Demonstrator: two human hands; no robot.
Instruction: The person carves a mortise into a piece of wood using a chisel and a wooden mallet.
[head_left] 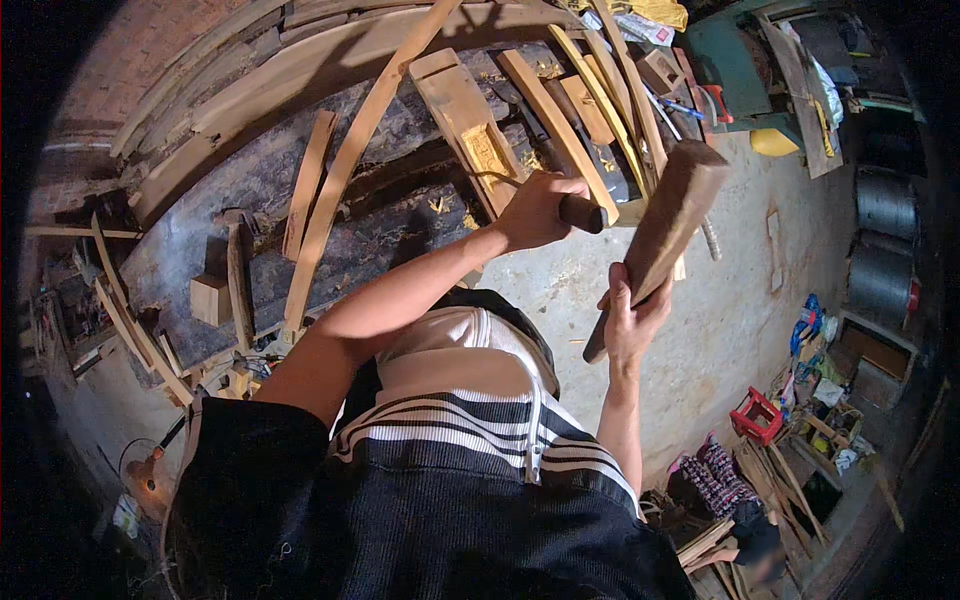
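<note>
My left hand [541, 209] is closed around a chisel [583, 213], its dark rounded handle end sticking out past the thumb. The thin blade points left, over a light wooden board [447, 97]. A recess with yellow chips is cut into the board's near part; the hand hides some of that end. Off to the right, clear of the board, my right hand [637, 318] grips a heavy brown wooden mallet [672, 215] by its handle. The mallet is tilted, with its thick head up and to the right.
Long wooden strips [375, 110] lie across the dark, chip-strewn workbench [400, 195]. A wooden block [209, 300] sits at its left. Near the far right of the bench is a red-handled saw [716, 103]. A red crate [756, 416] stands on the floor; another person [757, 543] is partly visible at lower right.
</note>
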